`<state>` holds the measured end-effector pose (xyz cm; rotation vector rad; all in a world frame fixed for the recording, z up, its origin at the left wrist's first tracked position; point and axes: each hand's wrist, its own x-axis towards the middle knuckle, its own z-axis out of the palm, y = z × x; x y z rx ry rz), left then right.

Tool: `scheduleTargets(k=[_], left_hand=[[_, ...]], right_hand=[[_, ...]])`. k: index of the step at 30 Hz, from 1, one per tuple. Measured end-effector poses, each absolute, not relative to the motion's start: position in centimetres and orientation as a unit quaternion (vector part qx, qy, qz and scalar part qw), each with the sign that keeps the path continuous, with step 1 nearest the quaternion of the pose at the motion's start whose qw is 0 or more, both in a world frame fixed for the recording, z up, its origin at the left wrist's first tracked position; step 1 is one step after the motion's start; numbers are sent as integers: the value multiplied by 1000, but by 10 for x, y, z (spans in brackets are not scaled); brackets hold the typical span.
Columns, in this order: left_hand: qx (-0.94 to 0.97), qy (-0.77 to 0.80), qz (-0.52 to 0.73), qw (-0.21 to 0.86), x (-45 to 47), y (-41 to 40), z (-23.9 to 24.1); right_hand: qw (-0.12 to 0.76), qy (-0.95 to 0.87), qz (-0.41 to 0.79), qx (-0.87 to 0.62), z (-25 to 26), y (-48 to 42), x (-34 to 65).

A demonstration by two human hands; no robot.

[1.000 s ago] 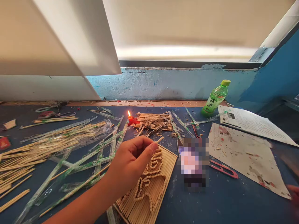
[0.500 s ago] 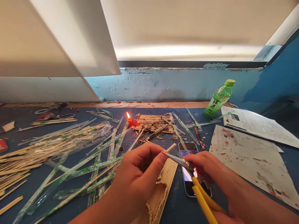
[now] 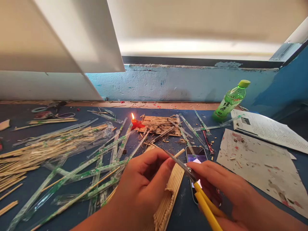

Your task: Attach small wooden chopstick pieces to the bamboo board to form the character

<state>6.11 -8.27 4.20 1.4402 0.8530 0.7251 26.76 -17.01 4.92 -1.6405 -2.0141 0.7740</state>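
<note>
My left hand (image 3: 141, 181) pinches a short wooden stick (image 3: 179, 153) between thumb and fingers, its tip poking out to the right. My right hand (image 3: 216, 184) grips yellow-handled scissors (image 3: 192, 179), whose blades cross the stick right at my left fingertips. Under both hands lies a mat of glued sticks (image 3: 166, 195) with a raised bead pattern. A phone (image 3: 196, 160) with a lit screen lies just behind my right hand.
A lit red candle (image 3: 134, 122) burns beside a second stick mat (image 3: 160, 125). Loose chopsticks and plastic wrappers (image 3: 72, 144) cover the left of the blue table. A green tea bottle (image 3: 231, 100), stained paper (image 3: 260, 163) and a printed sheet (image 3: 267, 128) lie to the right.
My right hand came in from the right with the yellow scissors and brought the blades onto the stick held in my left hand; the blades have now slid closer to my left fingertips.
</note>
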Motion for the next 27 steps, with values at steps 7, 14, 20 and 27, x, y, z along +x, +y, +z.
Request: scheduleTargets(k=[7, 14, 20, 27], left_hand=[[636, 371, 302, 605, 60, -85, 42], [614, 386, 278, 630, 60, -88, 41], [618, 394, 299, 612, 64, -89, 43], [606, 394, 269, 636, 61, -87, 43]], right_hand=[[250, -717, 228, -610, 56, -172, 264], [183, -709, 321, -600, 52, -167, 264], [167, -692, 323, -624, 61, -166, 254], [152, -697, 310, -628, 58, -166, 260]])
